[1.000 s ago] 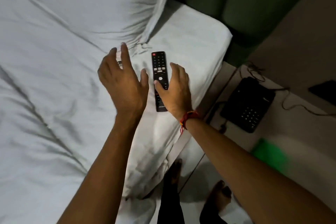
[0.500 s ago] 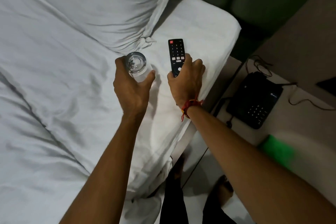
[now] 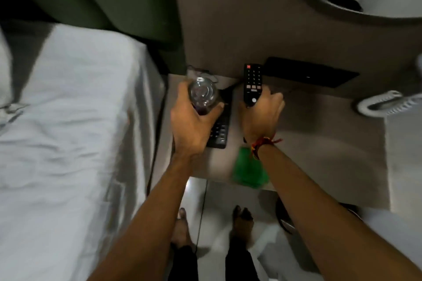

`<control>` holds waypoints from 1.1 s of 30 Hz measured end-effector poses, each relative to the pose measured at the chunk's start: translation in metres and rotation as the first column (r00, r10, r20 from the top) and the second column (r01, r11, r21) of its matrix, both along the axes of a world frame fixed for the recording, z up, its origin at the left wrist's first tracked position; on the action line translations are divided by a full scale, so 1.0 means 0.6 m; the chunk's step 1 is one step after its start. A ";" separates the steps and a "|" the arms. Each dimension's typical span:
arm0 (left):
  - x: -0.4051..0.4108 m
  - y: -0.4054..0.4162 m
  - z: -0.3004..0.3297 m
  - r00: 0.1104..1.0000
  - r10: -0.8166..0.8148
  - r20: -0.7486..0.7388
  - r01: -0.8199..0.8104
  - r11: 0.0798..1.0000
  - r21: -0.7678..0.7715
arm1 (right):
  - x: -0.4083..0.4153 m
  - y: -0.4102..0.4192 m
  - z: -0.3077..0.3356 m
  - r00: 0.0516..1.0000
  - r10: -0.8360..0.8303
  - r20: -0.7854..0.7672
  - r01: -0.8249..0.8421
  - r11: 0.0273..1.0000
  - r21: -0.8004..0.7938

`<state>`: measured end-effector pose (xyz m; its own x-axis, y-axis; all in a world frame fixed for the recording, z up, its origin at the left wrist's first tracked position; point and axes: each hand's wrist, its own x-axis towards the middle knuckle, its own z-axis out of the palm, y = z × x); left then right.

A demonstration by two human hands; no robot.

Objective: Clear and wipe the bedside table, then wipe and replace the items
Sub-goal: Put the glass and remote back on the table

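Note:
My left hand (image 3: 194,121) grips a clear drinking glass (image 3: 202,93) and holds it upright over the back left of the beige bedside table (image 3: 319,139). My right hand (image 3: 260,116) holds a black TV remote (image 3: 252,84) by its lower end, with the buttons facing up, above the table's middle. A black desk phone (image 3: 220,128) lies on the table under and between my hands, partly hidden by the left one. A green cloth (image 3: 249,171) lies at the table's front edge, just under my right wrist.
The white bed (image 3: 68,143) runs along the left of the table. A dark flat panel (image 3: 310,74) sits at the back right against the wall. A white coiled object (image 3: 388,102) rests at the table's right side. My bare feet (image 3: 242,223) stand on the pale floor below.
Both hands lifted the glass and the remote off the bed and carried them right, over the bedside table. The view swung from the bed to the table.

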<state>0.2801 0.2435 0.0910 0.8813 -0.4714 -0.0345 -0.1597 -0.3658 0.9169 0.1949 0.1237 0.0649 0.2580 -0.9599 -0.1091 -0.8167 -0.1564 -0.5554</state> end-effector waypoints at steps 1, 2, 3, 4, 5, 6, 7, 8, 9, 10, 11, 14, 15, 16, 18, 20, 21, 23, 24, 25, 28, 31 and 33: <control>-0.020 -0.023 -0.015 0.999 -0.035 -0.021 0.036 0.999 0.014 | -0.028 -0.020 -0.007 0.999 -0.024 -0.029 0.024 1.000 0.003; -0.048 -0.056 -0.034 0.996 -0.075 -0.046 0.077 0.997 0.033 | -0.064 -0.050 -0.014 0.996 -0.061 -0.058 0.061 0.998 0.003; -0.074 -0.086 -0.048 0.990 -0.118 -0.075 0.123 0.991 0.059 | -0.098 -0.079 -0.027 0.991 -0.101 -0.089 0.101 0.995 -0.003; -0.111 -0.131 -0.065 0.979 -0.172 -0.106 0.182 0.980 0.085 | -0.145 -0.118 -0.045 0.980 -0.154 -0.123 0.155 0.988 -0.003; -0.134 -0.157 -0.082 0.967 -0.217 -0.135 0.232 0.966 0.113 | -0.176 -0.139 -0.057 0.974 -0.176 -0.145 0.179 0.984 0.003; -0.150 -0.177 -0.094 0.954 -0.253 -0.163 0.275 0.952 0.133 | -0.201 -0.155 -0.072 0.968 -0.185 -0.168 0.190 0.982 0.011; -0.167 -0.203 -0.109 0.939 -0.288 -0.188 0.315 0.939 0.138 | -0.224 -0.174 -0.088 0.961 -0.201 -0.191 0.208 0.978 0.017; -0.176 -0.221 -0.124 0.929 -0.314 -0.197 0.344 0.928 0.145 | -0.236 -0.186 -0.099 0.954 -0.218 -0.204 0.228 0.973 0.028; -0.186 -0.244 -0.144 0.922 -0.331 -0.199 0.364 0.918 0.156 | -0.250 -0.200 -0.114 0.947 -0.233 -0.220 0.248 0.968 0.039; -0.188 -0.256 -0.155 0.921 -0.335 -0.197 0.370 0.911 0.181 | -0.255 -0.207 -0.124 0.945 -0.230 -0.233 0.249 0.967 0.054; -0.189 -0.267 -0.165 0.919 -0.337 -0.203 0.376 0.904 0.204 | -0.260 -0.214 -0.135 0.945 -0.218 -0.243 0.239 0.969 0.062; -0.195 -0.299 -0.201 0.917 -0.326 -0.229 0.376 0.898 0.228 | -0.275 -0.239 -0.170 0.946 -0.180 -0.269 0.211 0.973 0.091; -0.196 -0.304 -0.208 0.919 -0.321 -0.229 0.371 0.901 0.224 | -0.277 -0.244 -0.179 0.945 -0.172 -0.278 0.208 0.973 0.103; -0.197 -0.308 -0.215 0.921 -0.320 -0.222 0.367 0.904 0.220 | -0.278 -0.248 -0.188 0.945 -0.168 -0.282 0.206 0.972 0.111; -0.201 -0.313 -0.226 0.922 -0.329 -0.206 0.373 0.898 0.232 | -0.281 -0.253 -0.203 0.948 -0.159 -0.275 0.201 0.971 0.131; -0.204 -0.317 -0.236 0.924 -0.330 -0.195 0.372 0.894 0.251 | -0.283 -0.254 -0.217 0.954 -0.145 -0.264 0.188 0.971 0.147; -0.206 -0.318 -0.240 0.925 -0.329 -0.189 0.370 0.893 0.258 | -0.284 -0.252 -0.222 0.957 -0.139 -0.256 0.182 0.972 0.152; -0.210 -0.318 -0.248 0.926 -0.329 -0.185 0.369 0.892 0.262 | -0.284 -0.249 -0.232 0.962 -0.137 -0.238 0.175 0.973 0.148; -0.212 -0.318 -0.252 0.927 -0.326 -0.186 0.366 0.894 0.259 | -0.284 -0.247 -0.236 0.964 -0.139 -0.228 0.174 0.974 0.142; -0.213 -0.319 -0.254 0.928 -0.322 -0.186 0.362 0.896 0.258 | -0.283 -0.247 -0.239 0.965 -0.142 -0.220 0.173 0.976 0.130; -0.212 -0.323 -0.254 0.918 -0.325 -0.228 0.379 0.890 0.255 | -0.283 -0.246 -0.243 0.962 -0.132 -0.239 0.160 0.982 0.100; -0.207 -0.303 -0.241 0.907 -0.326 -0.266 0.394 0.881 0.262 | -0.283 -0.236 -0.232 0.950 -0.109 -0.291 0.131 0.990 0.056; -0.198 -0.269 -0.226 0.934 -0.318 -0.163 0.355 0.875 0.329 | -0.283 -0.214 -0.216 0.966 -0.060 -0.253 0.060 0.998 -0.006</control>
<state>0.1610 0.0824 -0.0443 0.6542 -0.6800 -0.3312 -0.2440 -0.6042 0.7586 0.0252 -0.0044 -0.0650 0.1636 -0.9726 -0.1652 -0.9384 -0.1018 -0.3302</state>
